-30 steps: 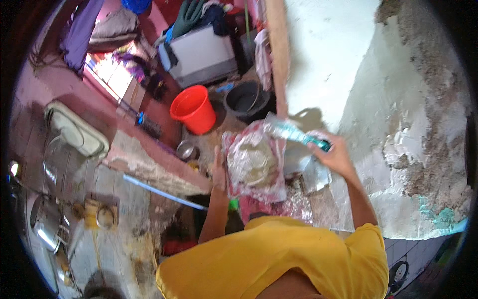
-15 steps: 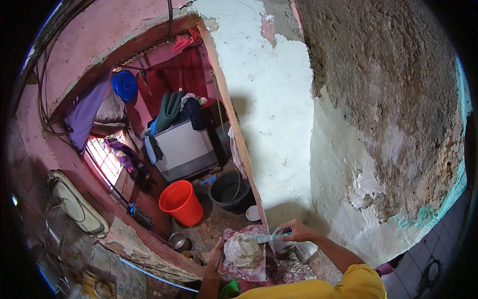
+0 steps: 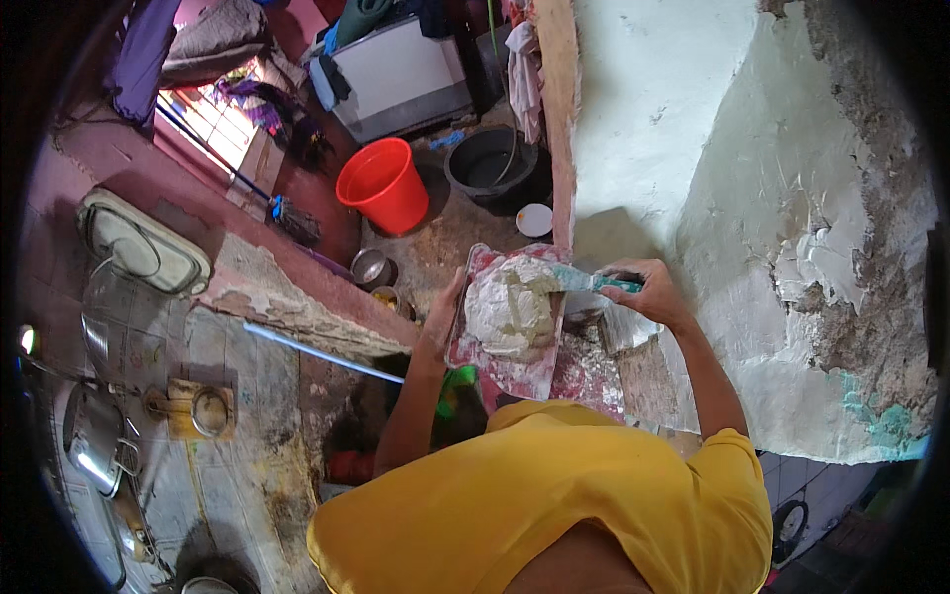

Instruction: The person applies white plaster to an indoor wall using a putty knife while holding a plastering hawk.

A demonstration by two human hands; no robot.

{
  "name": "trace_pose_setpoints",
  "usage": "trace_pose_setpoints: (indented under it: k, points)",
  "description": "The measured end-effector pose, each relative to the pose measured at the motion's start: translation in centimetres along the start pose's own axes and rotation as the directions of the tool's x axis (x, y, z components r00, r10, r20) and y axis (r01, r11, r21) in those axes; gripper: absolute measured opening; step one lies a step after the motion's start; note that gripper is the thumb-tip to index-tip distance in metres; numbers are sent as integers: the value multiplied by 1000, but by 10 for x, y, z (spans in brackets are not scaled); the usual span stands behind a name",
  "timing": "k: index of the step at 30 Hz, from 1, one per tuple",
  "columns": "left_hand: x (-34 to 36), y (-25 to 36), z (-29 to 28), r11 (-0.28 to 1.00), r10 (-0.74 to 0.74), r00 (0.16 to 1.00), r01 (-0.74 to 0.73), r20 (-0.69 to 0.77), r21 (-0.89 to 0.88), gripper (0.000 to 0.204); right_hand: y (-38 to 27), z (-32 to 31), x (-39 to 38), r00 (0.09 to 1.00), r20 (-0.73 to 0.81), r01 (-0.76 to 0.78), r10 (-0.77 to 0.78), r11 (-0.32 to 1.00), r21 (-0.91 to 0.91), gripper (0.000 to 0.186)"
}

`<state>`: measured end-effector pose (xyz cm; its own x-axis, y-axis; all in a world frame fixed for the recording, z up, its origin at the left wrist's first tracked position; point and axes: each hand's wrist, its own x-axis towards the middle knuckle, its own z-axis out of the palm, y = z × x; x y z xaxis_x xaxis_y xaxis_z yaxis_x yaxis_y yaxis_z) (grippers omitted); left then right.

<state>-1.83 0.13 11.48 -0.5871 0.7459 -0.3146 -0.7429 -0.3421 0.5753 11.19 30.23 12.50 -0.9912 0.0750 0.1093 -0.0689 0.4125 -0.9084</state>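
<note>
A mound of wet white plaster [image 3: 507, 309] sits on a flat red-and-white smeared board [image 3: 537, 382] in front of my chest. My left hand [image 3: 448, 309] is closed on the board's left edge, its fingers partly hidden beneath. My right hand [image 3: 648, 287] grips the green handle of a putty knife [image 3: 616, 284]. The knife's whitened blade lies against the right side of the plaster, near the board's far right corner. To the right stands a wall [image 3: 732, 228] with smooth pale plaster and rough, bare brown patches.
Beyond the board, a wooden door frame [image 3: 556, 119] borders the pale wall. On the floor past it stand a red bucket [image 3: 384, 188], a black tub [image 3: 485, 168] and a metal pot [image 3: 370, 267]. A low broken wall [image 3: 297, 287] runs along the left, with a tiled kitchen counter [image 3: 267, 396] nearer me.
My view has tilted downward, so the board, hands and buckets appear higher. The knife's blade has shifted farther onto the plaster's right side. My left hand keeps its hold on the board.
</note>
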Motion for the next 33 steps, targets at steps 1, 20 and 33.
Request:
trace_pose_setpoints:
  k: [1,20,33]
  points:
    - [-1,3,6,1000,-4,1000,4,-3,13,51,-2,-2,2,998,-31,59,-59,998,-13,31]
    - [3,-7,16,988,152,988,-152,3,6,50,4,20,-6,962,-266,104,-57,981,166,29]
    - [21,-14,12,960,280,960,-280,-8,-22,49,-16,5,-7,969,-227,-33,97,962,272,30]
